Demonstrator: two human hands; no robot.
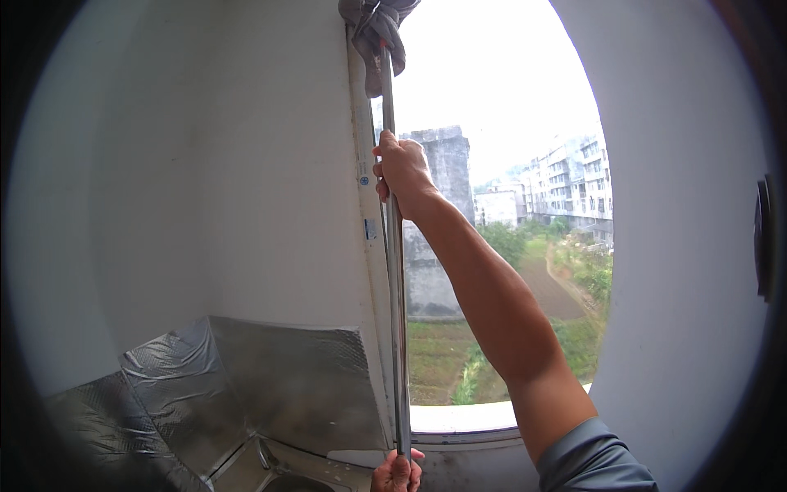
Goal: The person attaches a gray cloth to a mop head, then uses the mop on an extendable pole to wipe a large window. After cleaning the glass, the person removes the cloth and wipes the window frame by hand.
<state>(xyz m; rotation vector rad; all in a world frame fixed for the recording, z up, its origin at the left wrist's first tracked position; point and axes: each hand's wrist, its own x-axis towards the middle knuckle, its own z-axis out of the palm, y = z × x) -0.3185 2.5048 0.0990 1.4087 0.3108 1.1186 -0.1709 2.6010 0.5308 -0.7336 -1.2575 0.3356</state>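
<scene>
A long metal pole (398, 295) stands almost upright before me, along the left side of the window. A grey cloth (378, 37) is bunched around its top end, against the upper window frame, and is cut off by the picture's upper edge. A bit of red shows just below the cloth. My right hand (406, 169) grips the upper part of the pole, its arm stretched upward across the window. Lower down, at the picture's bottom edge, my left hand (398, 472) is closed around the pole's lower part. The pole's lower end is out of view.
The window frame (369, 246) carries small stickers. Silver foil sheeting (295, 381) covers the wall's lower left, above a metal sink (295, 483) with a faucet (264, 454). A white sill (461, 418) runs below the window. A dark object (763, 240) is on the right wall.
</scene>
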